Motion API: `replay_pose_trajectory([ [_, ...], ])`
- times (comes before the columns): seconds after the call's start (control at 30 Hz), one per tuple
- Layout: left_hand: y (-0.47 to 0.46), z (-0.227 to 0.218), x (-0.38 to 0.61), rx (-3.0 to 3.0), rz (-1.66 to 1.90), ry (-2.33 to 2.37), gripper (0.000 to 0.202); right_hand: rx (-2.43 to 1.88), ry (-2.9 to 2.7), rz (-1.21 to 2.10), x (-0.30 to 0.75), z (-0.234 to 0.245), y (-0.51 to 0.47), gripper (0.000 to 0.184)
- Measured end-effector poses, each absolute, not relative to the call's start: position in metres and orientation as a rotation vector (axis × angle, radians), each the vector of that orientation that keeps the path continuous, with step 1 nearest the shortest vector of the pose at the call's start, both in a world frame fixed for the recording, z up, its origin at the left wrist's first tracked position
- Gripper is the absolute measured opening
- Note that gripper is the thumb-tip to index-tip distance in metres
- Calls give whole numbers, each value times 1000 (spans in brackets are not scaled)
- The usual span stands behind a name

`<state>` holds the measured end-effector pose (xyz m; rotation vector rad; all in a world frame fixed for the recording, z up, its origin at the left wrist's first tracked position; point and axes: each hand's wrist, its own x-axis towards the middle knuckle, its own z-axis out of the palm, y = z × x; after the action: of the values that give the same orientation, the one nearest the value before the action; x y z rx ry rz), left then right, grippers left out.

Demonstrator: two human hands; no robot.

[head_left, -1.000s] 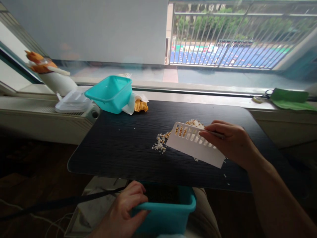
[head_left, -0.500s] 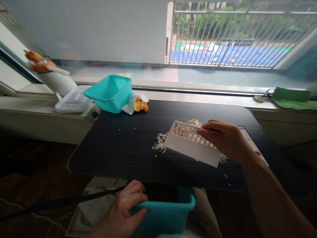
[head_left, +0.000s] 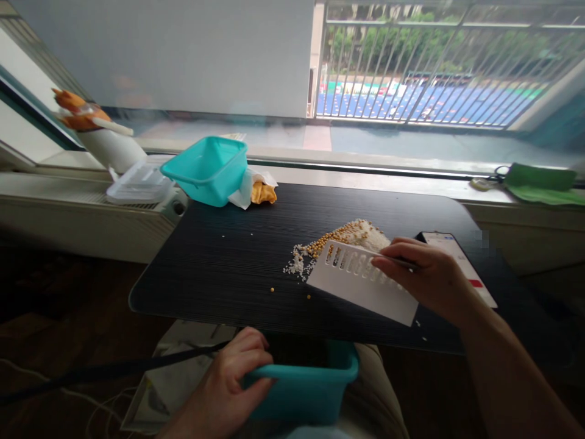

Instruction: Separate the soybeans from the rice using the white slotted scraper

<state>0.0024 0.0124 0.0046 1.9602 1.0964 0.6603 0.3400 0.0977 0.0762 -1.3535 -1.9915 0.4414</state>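
Head view: right hand [head_left: 425,275] pinches the slotted white scraper [head_left: 359,286], its long axis slanting across the desk [head_left: 219,268], with the grain pile [head_left: 354,234] touching its far side. Left hand [head_left: 228,384], fingers curled, clamps the teal bin [head_left: 301,393] by its rim below the desk's near edge.

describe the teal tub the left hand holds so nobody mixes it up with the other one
Find the black table; under its near edge sits a teal tub, its rim gripped by the left hand. Unlike the other teal tub, tilted at the table's far left corner, it is below the tabletop.
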Motion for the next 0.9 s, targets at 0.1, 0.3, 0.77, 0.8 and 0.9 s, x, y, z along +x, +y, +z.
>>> replay_pose_trajectory([
  [0.1, 13, 4, 3, 1954, 653, 1108, 20, -1322, -2027, 602, 339, 77, 89, 31],
  [0.3, 12, 3, 2, 1942, 666, 1119, 20, -1249, -2005, 529, 315, 79, 95, 24],
  [0.77, 8, 6, -72, 2124, 758, 1352, 10, -723, -2383, 433, 227, 81, 126, 23],
  [0.8, 7, 5, -73, 2117, 760, 1353, 11, -699, -2395, 464, 229, 84, 123, 24],
  [0.9, 7, 6, -67, 2073, 769, 1344, 13, -700, -2334, 513, 246, 91, 112, 19],
])
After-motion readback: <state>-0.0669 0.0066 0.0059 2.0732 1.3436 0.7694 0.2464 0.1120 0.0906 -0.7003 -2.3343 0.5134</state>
